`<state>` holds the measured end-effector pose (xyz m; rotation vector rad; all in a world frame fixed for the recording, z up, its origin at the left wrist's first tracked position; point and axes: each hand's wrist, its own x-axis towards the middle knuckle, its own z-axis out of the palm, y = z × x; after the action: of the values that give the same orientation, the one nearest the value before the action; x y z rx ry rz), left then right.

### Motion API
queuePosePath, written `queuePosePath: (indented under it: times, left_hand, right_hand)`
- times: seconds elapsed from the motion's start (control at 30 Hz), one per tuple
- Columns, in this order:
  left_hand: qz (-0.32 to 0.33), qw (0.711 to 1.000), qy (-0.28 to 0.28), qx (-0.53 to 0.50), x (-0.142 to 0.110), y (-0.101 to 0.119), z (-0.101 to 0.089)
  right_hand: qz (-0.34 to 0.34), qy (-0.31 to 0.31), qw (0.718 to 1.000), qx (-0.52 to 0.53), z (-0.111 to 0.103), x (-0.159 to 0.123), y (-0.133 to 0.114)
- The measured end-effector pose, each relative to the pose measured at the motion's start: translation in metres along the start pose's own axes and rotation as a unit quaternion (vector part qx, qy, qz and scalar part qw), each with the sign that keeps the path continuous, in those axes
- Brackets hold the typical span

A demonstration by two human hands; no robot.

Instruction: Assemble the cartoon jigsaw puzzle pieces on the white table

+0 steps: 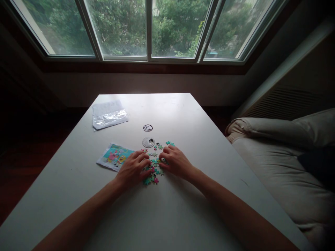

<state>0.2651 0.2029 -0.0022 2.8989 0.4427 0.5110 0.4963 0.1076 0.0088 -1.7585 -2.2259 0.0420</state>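
- Papers point(110, 114), with clear plastic on top, lie at the table's point(220, 195) far left, perhaps to leave working room.
- Packet point(112, 157) lies flat, picture up, just beside the pile, perhaps for easy viewing; the left hand covers its right end.
- Left hand point(134, 165): palm down, fingers bent and slightly apart, thumb off the forefinger, at the pieces' left edge.
- Far disc point(148, 128) and near disc point(148, 142) sit beyond the pile.
- Pieces point(156, 170) lie loosely heaped between the hands, presumably to stay within reach.
- Right hand point(174, 160): fingers curled inward over the pile's right edge; cannot tell whether they pinch one.
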Motion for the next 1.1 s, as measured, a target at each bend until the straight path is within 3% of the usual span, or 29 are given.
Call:
queuePosePath:
  times: [0.3, 0.57, 0.8, 1.1]
  left_hand:
    - [0.003, 1.000, 0.000, -0.013, -0.001, 0.000, -0.002]
    - [0.002, 0.999, -0.014, -0.031, -0.001, -0.001, 0.000]
    - [-0.010, 0.998, -0.008, -0.067, 0.002, 0.001, -0.003]
    - [-0.058, 0.992, 0.003, -0.108, 0.001, 0.003, -0.003]
  right_hand:
    - [0.013, 0.028, 0.999, -0.007, 0.002, 0.001, -0.003]
    - [0.074, 0.055, 0.995, 0.031, 0.012, 0.007, 0.012]
    - [0.104, 0.075, 0.991, 0.025, 0.007, -0.004, 0.024]
    - [0.087, 0.070, 0.993, 0.038, 0.017, 0.008, 0.012]
